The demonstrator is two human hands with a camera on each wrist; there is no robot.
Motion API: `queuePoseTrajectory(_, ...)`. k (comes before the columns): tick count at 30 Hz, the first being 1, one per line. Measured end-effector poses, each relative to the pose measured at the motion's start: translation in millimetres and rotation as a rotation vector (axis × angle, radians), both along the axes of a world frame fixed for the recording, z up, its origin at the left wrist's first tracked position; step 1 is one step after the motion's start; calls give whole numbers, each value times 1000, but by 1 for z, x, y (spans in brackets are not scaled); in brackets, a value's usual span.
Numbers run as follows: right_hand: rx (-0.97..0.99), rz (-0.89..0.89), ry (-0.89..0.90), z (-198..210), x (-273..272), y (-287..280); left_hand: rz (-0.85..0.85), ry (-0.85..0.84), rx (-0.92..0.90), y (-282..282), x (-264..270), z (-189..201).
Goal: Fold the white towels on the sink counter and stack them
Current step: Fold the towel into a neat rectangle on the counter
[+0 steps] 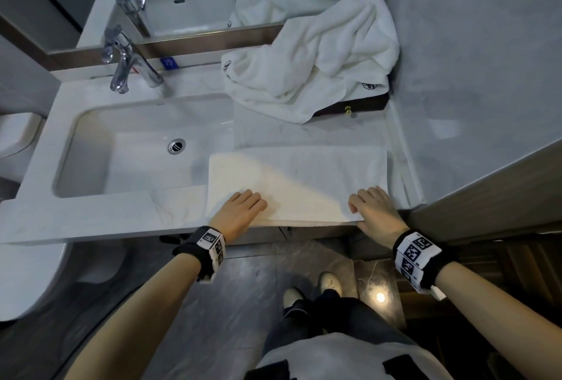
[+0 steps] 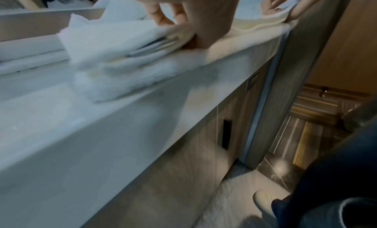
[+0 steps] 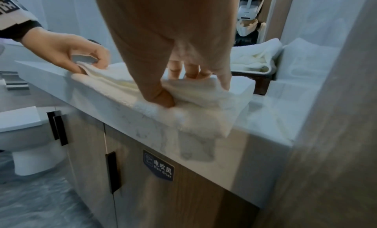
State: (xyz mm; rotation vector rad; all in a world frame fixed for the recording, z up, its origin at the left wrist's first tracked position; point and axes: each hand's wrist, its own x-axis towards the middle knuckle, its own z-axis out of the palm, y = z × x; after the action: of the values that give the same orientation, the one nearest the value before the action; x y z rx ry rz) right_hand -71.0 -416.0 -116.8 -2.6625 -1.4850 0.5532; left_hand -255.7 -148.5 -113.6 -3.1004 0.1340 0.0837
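A white towel (image 1: pixel 298 182) lies flat in a long folded rectangle on the sink counter (image 1: pixel 91 221), its near edge along the counter's front. My left hand (image 1: pixel 243 209) pinches the towel's near left part, fingers on top and thumb tucked under the upper layers (image 2: pixel 142 42). My right hand (image 1: pixel 369 206) pinches the near right corner the same way, with its thumb (image 3: pixel 161 96) under a raised fold of the towel (image 3: pixel 204 102). Several more white towels (image 1: pixel 319 54) lie crumpled in a heap at the back right.
The heap rests partly on a dark wooden box (image 1: pixel 349 107) against the mirror. The basin (image 1: pixel 137 148) and chrome faucet (image 1: pixel 121 66) lie left of the towel. A wall (image 1: pixel 471 75) bounds the counter on the right. A toilet (image 1: pixel 18 136) stands at far left.
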Motion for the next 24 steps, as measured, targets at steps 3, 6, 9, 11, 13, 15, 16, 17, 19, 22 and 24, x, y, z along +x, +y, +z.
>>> queuePoseTrajectory(3,21,50,41,4,6,-8,-18,117,-39,9,-14,7)
queuePoseTrajectory(6,22,69,109,10,12,-11,2,304,-153,16,-18,12)
queuePoseTrajectory(9,57,-82,156,19,20,0,111,267,-310,20,-4,26)
queuePoseTrajectory(11,143,-143,90,21,23,17,131,54,-304,17,17,26)
queuePoseTrajectory(13,177,-163,26,18,23,37,211,8,-291,7,43,20)
queuePoseTrajectory(15,185,-217,58,12,22,55,285,91,-295,-6,67,11)
queuePoseTrajectory(16,168,-233,69,9,20,64,302,128,-287,-11,76,5)
queuePoseTrajectory(17,134,-242,65,5,19,70,315,164,-273,-16,83,-1)
queuePoseTrajectory(19,63,-249,48,-5,16,77,341,238,-240,-22,90,-13)
queuePoseTrajectory(22,11,-237,31,-22,15,74,363,277,-203,-20,84,-26)
queuePoseTrajectory(24,17,-227,3,-30,20,69,401,252,-213,-11,71,-31)
